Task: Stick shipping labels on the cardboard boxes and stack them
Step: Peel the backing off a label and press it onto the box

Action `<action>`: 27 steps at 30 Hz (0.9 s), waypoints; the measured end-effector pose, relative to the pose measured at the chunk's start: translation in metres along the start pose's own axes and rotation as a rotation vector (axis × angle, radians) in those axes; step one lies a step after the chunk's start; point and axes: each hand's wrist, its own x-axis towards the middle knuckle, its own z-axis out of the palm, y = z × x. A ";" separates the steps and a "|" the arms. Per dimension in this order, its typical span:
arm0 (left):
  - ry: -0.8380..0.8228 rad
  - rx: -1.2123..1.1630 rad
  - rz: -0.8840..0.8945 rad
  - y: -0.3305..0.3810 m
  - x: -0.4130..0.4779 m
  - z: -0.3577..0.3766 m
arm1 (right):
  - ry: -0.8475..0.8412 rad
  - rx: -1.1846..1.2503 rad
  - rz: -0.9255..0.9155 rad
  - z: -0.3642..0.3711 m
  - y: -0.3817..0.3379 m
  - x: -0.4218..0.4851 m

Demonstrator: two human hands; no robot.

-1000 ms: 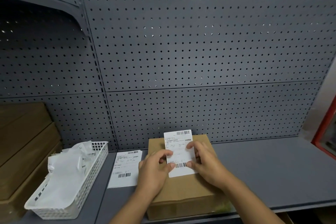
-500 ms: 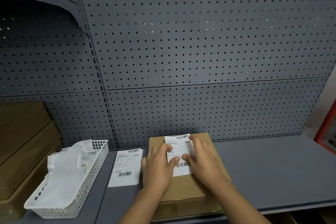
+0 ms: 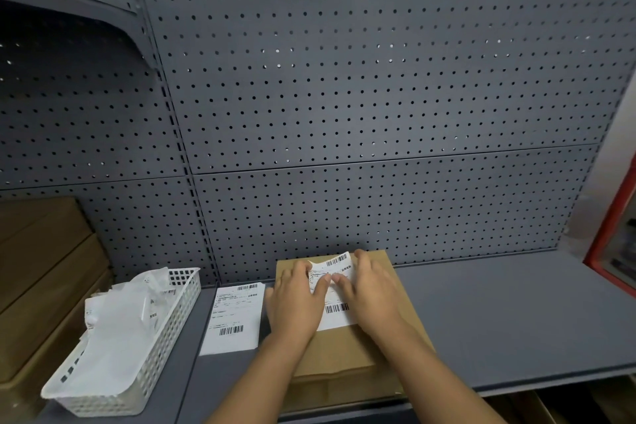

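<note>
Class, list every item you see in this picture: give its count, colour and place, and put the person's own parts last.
cardboard box: one, brown, on the shelf in front of the person, under both hands
shipping label: one, white with black barcodes, on top of the box, far edge curling up
label sheets: a small pile, white, flat on the shelf left of the box
basket: one, white plastic lattice, at the left of the shelf
backing papers: several, white, crumpled in the basket
stacked boxes: several, brown, far left
shelf: one, grey
pegboard: grey panels behind the shelf
red frame: one, right edge
left hand: flat on the label
right hand: flat on the label
</note>
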 end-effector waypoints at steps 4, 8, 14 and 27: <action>0.042 0.029 0.021 -0.005 -0.001 0.006 | -0.001 -0.106 0.025 0.007 0.001 0.001; 0.072 0.019 0.003 -0.006 0.001 0.008 | 0.017 -0.137 0.006 0.011 0.003 0.001; 0.022 0.123 -0.019 0.000 0.003 0.005 | -0.027 -0.165 0.028 0.002 -0.003 -0.002; -0.050 0.272 -0.021 -0.003 0.018 0.002 | 0.024 -0.267 0.103 0.009 -0.005 0.012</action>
